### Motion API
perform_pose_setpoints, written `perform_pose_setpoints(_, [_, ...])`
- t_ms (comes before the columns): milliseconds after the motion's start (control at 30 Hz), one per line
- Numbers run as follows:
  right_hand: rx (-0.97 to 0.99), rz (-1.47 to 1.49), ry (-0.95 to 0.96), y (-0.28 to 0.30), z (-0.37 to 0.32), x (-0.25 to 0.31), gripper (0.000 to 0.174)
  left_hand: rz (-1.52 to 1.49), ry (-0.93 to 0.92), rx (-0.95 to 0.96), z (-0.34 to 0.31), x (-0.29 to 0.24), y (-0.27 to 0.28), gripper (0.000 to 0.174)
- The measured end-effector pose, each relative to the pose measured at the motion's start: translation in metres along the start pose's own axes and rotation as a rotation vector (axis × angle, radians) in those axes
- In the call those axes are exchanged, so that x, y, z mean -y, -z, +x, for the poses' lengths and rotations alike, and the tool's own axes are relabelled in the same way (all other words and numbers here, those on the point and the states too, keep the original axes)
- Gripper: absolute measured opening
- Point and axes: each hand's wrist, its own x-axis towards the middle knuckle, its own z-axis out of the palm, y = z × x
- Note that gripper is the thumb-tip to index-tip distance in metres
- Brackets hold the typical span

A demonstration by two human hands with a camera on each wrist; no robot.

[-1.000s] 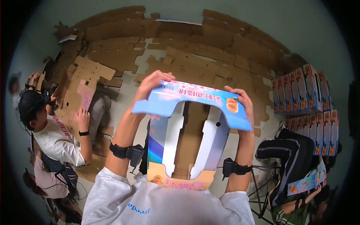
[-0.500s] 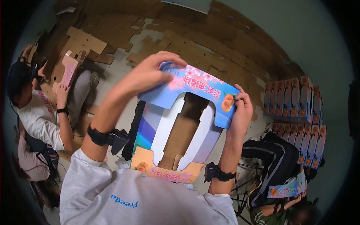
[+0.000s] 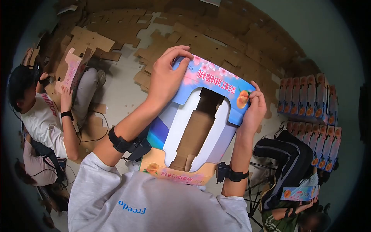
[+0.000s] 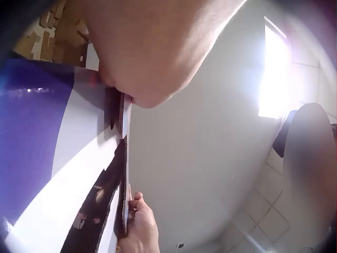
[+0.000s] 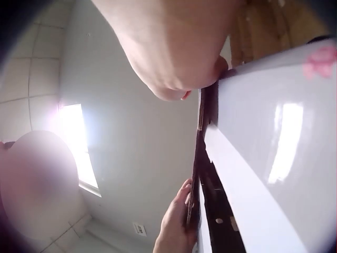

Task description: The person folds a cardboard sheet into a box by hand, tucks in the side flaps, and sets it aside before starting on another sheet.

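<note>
In the head view, a printed cardboard fruit box [image 3: 216, 83] with pink blossoms and a peach picture is held before the chest. Its far end flap is blue, its near end flap [image 3: 174, 174] orange, and a long gap between white inner edges shows the brown inside. My left hand [image 3: 167, 79] grips the far left corner, thumb on the blue flap and fingers over the edge. At the far right corner, beside the peach picture, my right hand [image 3: 253, 112] holds the flap and side. Both wrist views show the box's glossy side [image 4: 34, 110] close under the hand.
Flat brown cardboard sheets [image 3: 247, 50] cover much of the floor ahead. Finished-looking boxes [image 3: 305, 96] stand stacked at the right. A seated person [image 3: 44, 120] handles cardboard at the left; another person [image 3: 286, 212] at the lower right holds a printed piece. Black stand legs [image 3: 253, 193] are near my right elbow.
The box has turned clockwise in the head view. My left hand has shifted onto the blue flap with its thumb on top, and the right hand has moved down its right end.
</note>
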Motion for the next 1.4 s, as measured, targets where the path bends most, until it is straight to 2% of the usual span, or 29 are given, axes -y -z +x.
perform_pose_setpoints(167, [-0.003,0.201,-0.120,0.007,0.005,0.014,0.015,0.107,-0.114,-0.023,-0.001,-0.003,0.002,0.015])
perform_pose_setpoints(267, [-0.015,0.255,-0.147,0.009,0.005,0.018,0.016,0.416,-0.131,-0.019,-0.008,-0.018,-0.005,0.017])
perform_pose_setpoints(367, [-0.030,0.279,-0.169,0.008,0.003,0.018,0.018,0.645,-0.317,-0.058,-0.012,-0.009,-0.012,0.020])
perform_pose_setpoints(500, [-0.064,0.254,-0.153,0.006,0.001,0.013,0.019,0.619,-0.350,-0.050,-0.009,-0.005,-0.013,0.019])
perform_pose_setpoints(600, [-0.096,-0.133,0.090,-0.008,-0.006,-0.007,0.015,0.522,-0.289,-0.008,-0.011,-0.002,-0.011,0.021])
perform_pose_setpoints(633, [-0.106,-0.284,0.058,-0.015,-0.010,-0.002,0.019,0.486,-0.260,0.012,-0.011,-0.004,-0.009,0.022])
perform_pose_setpoints(700, [-0.118,-0.577,-0.008,-0.029,-0.014,0.012,0.032,0.442,-0.227,0.029,-0.010,-0.003,-0.004,0.024])
perform_pose_setpoints(733, [-0.068,-0.687,0.155,-0.028,-0.012,0.004,0.053,0.429,-0.225,0.034,-0.011,0.000,-0.004,0.025])
perform_pose_setpoints(867, [0.058,-0.753,0.159,-0.018,-0.015,0.007,0.061,0.413,-0.180,0.113,-0.014,0.002,0.003,0.035])
perform_pose_setpoints(933, [0.083,-0.755,0.239,-0.014,-0.026,0.005,0.067,0.670,-0.381,0.115,-0.026,0.001,0.009,0.044])
perform_pose_setpoints(967, [0.124,-0.872,0.289,-0.012,-0.037,0.007,0.072,0.802,-0.480,0.114,-0.037,-0.001,0.012,0.049])
perform_pose_setpoints(1000, [0.165,-0.990,0.338,-0.010,-0.052,0.009,0.076,0.943,-0.480,0.266,-0.052,-0.008,0.019,0.068])
perform_pose_setpoints(1033, [0.205,-1.110,0.382,-0.008,-0.068,0.010,0.081,0.884,-0.441,0.313,-0.068,-0.014,0.021,0.073])
perform_pose_setpoints(1100, [0.234,-1.171,0.376,-0.009,-0.102,0.012,0.091,0.761,-0.360,0.422,-0.100,-0.024,0.023,0.082])
perform_pose_setpoints(1233, [0.272,-1.182,0.348,-0.016,-0.138,0.012,0.100,0.845,-0.337,0.531,-0.117,-0.031,0.022,0.089])
perform_pose_setpoints(1400, [0.243,-1.192,0.462,-0.007,-0.138,-0.001,0.093,0.886,-0.399,0.502,-0.120,-0.029,0.025,0.083])
